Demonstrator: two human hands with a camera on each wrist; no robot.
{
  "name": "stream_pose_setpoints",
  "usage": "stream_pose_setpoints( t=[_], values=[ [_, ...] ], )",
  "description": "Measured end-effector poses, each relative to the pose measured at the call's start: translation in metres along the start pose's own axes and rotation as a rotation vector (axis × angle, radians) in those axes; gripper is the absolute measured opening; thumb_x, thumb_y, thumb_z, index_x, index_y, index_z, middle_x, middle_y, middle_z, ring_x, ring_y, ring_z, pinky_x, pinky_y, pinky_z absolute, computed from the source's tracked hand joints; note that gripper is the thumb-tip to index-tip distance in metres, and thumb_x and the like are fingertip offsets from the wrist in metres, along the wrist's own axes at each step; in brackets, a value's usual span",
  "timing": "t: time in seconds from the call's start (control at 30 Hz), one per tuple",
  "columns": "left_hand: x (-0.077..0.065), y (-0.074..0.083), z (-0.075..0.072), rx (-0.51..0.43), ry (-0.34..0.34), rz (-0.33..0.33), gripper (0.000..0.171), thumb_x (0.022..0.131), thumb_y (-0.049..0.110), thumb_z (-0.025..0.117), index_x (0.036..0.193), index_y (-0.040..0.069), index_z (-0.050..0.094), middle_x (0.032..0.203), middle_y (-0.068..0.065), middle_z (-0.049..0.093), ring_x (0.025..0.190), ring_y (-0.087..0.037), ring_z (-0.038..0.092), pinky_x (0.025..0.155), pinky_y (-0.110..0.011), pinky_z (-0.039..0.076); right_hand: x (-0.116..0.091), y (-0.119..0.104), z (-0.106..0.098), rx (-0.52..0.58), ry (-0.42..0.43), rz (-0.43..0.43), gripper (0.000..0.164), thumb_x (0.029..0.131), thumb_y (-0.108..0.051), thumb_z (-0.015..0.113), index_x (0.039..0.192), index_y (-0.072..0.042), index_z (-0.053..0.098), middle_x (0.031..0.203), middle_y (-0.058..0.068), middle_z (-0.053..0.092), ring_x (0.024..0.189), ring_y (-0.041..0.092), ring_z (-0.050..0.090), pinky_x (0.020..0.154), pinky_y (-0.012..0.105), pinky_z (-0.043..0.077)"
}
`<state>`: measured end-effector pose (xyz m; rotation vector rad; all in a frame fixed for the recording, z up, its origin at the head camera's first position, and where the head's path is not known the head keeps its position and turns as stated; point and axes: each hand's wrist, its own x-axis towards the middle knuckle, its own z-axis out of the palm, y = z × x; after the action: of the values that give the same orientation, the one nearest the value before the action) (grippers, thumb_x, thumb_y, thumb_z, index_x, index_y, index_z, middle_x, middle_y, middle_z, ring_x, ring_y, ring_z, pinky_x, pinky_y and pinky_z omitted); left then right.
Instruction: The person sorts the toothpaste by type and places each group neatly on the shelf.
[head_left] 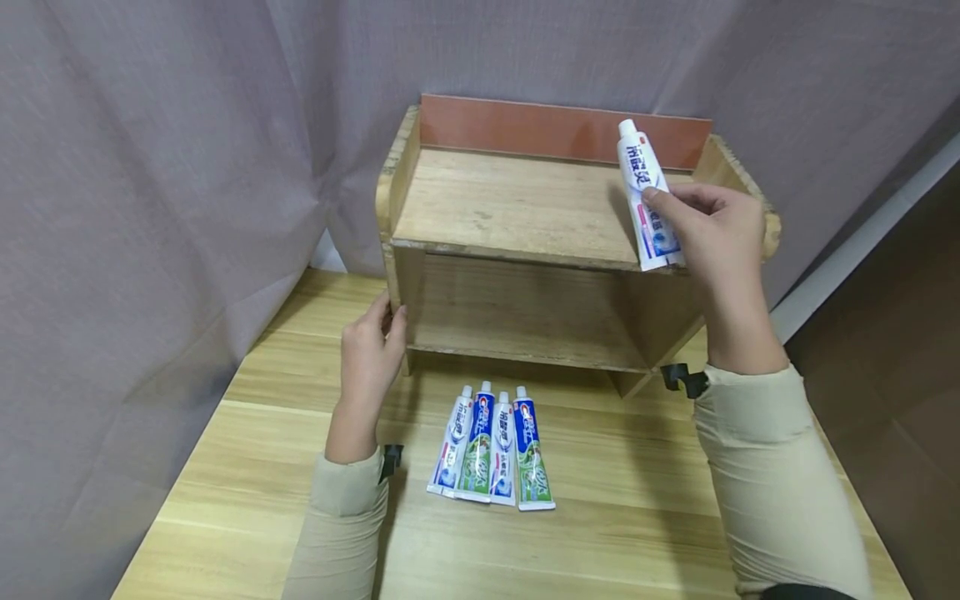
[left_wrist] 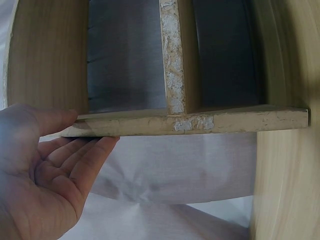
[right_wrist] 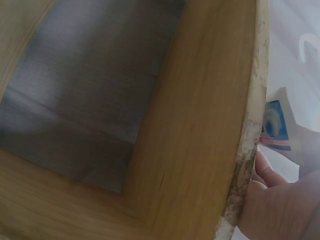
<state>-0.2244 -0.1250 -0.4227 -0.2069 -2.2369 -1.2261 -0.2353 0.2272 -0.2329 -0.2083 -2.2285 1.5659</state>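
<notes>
In the head view, my right hand (head_left: 723, 237) pinches a white toothpaste tube (head_left: 637, 171) by its lower part, cap pointing up and back. The tube is over the right side of the wooden shelf's top board (head_left: 495, 200). Only the tube's printed bottom end (right_wrist: 274, 122) shows in the right wrist view, behind the board edge. My left hand (head_left: 369, 346) holds the front edge of the shelf's left side panel (left_wrist: 145, 124), thumb on one side and fingers on the other. Several toothpaste tubes, such as a blue-green one (head_left: 533, 454), lie side by side on the table.
The two-level shelf stands on a light wood table (head_left: 600, 517), with a reddish-brown back strip (head_left: 517, 125) along its top. Grey cloth (head_left: 187, 167) hangs behind and to the left. A dark brown surface (head_left: 892, 358) rises at the right.
</notes>
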Motion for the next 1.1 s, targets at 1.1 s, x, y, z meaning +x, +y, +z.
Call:
stream_pose_setpoints(
  t=[1.1],
  values=[
    [-0.001,0.0,-0.002,0.002,0.001,-0.004,0.027,0.1,0.011,0.062,0.123,-0.003,0.066,0.11,-0.024,0.072,0.097,-0.035,0.073,0.08,-0.034,0.065,0.044,-0.005,-0.001,-0.512,-0.177,0.04,0.044,0.087,-0.057,0.068,0.103,-0.017,0.074,0.1,-0.007,0.058,0.086,0.009,0.048,0.066,0.027,0.043]
  ],
)
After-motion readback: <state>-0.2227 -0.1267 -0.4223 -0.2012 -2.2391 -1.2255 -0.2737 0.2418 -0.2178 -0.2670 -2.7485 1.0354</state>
